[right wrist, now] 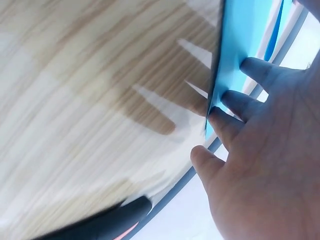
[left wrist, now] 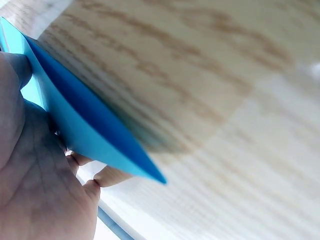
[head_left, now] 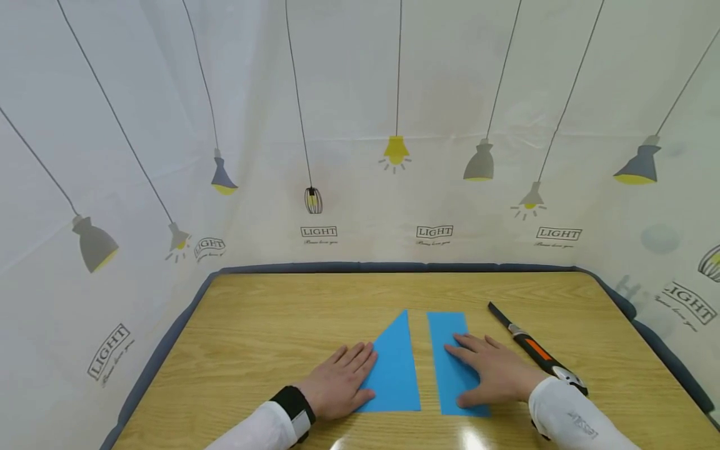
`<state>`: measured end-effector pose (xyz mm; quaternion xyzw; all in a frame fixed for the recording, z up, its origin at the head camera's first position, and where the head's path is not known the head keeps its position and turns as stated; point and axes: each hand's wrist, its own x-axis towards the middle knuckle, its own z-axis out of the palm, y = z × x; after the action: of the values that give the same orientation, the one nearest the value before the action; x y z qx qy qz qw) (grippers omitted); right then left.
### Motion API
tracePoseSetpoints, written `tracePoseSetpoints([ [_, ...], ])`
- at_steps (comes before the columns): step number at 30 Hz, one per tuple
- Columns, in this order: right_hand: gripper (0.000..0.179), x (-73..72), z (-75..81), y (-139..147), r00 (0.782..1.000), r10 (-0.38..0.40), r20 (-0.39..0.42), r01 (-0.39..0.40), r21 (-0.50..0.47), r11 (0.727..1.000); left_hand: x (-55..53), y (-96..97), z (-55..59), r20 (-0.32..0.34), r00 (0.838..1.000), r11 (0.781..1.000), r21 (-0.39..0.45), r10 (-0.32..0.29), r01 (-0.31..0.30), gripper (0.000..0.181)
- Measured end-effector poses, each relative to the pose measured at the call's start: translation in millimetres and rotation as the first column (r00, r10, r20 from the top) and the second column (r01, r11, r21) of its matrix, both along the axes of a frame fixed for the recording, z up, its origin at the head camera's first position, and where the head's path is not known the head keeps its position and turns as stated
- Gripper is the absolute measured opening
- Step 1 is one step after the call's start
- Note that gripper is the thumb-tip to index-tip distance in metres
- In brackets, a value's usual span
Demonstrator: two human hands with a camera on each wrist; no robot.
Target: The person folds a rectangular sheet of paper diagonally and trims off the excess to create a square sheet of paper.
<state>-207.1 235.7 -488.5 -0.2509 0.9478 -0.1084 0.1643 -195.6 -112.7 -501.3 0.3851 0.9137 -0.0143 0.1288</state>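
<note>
A blue paper triangle (head_left: 395,375), its diagonal edge on the left, lies on the wooden table. My left hand (head_left: 344,381) rests flat along that diagonal with straight fingers. In the left wrist view the triangle's folded layers (left wrist: 95,115) part slightly at the edge. To the right, a narrow blue paper strip (head_left: 447,356) lies apart from the triangle. My right hand (head_left: 495,370) has its fingers spread, with fingertips and thumb touching the strip. The right wrist view shows those fingertips pressed on the blue paper (right wrist: 235,55).
A folding saw (head_left: 540,351) with a black and orange handle lies right of my right hand, blade pointing away. The wooden table (head_left: 270,325) has a dark padded edge (head_left: 360,267). Behind it hangs a white curtain (head_left: 360,94) printed with lamps.
</note>
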Motion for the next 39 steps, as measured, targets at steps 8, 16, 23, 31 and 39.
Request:
tracePoseSetpoints([
  [8, 0.099, -1.1, -2.6, 13, 1.000, -0.030, -0.011, 0.030, 0.018, 0.999, 2.1, 0.3, 4.3, 0.012, 1.000, 1.000, -0.003, -0.004, 0.004, 0.067],
  [16, 0.072, -0.3, 8.0, -17, 0.992, -0.095, -0.088, 0.090, -0.058, 0.994, 1.6, -0.8, 1.6, 0.006, 1.000, 1.000, 0.008, -0.003, 0.003, 0.067],
  [23, 0.070, -4.9, 7.2, -62, 0.992, -0.099, -0.082, 0.086, -0.151, 0.985, 2.8, 0.4, 4.2, 0.010, 1.000, 1.000, -0.001, 0.011, -0.011, 0.067],
  [31, 0.078, -15.2, -7.0, -87, 0.990, -0.135, -0.043, 0.126, -0.160, 0.979, 2.9, 2.2, 1.5, 0.004, 1.000, 1.000, -0.006, 0.026, -0.026, 0.067],
  [39, 0.059, -13.6, -3.7, -105, 0.958, -0.281, -0.058, 0.251, -0.309, 0.917, -1.0, -0.7, -7.3, -0.016, 1.000, 1.000, 0.014, 0.017, -0.017, 0.069],
])
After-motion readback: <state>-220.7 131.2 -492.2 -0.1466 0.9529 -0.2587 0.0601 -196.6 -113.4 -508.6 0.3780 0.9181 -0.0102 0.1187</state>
